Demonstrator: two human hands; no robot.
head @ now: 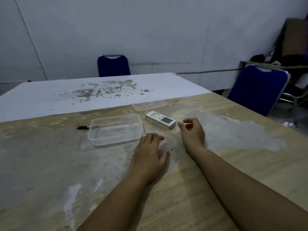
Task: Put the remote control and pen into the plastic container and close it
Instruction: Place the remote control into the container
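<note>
A clear plastic container (116, 129) stands open and empty on the wooden table. Its clear lid (149, 105) lies apart behind it, to the right. A white remote control (160, 120) with a small screen lies face up just right of the container. A dark pen (83, 127) lies against the container's left end. My left hand (151, 150) rests palm down near the container's front right corner, holding nothing. My right hand (191, 130) hovers just right of the remote with fingers loosely curled and nothing in them.
The wooden table (50, 164) has worn grey patches. A white table (83, 92) with stains adjoins it at the back. One blue chair (114, 66) stands behind the white table, another blue chair (257, 87) at the right. Dark clutter (283, 59) sits in the far right corner.
</note>
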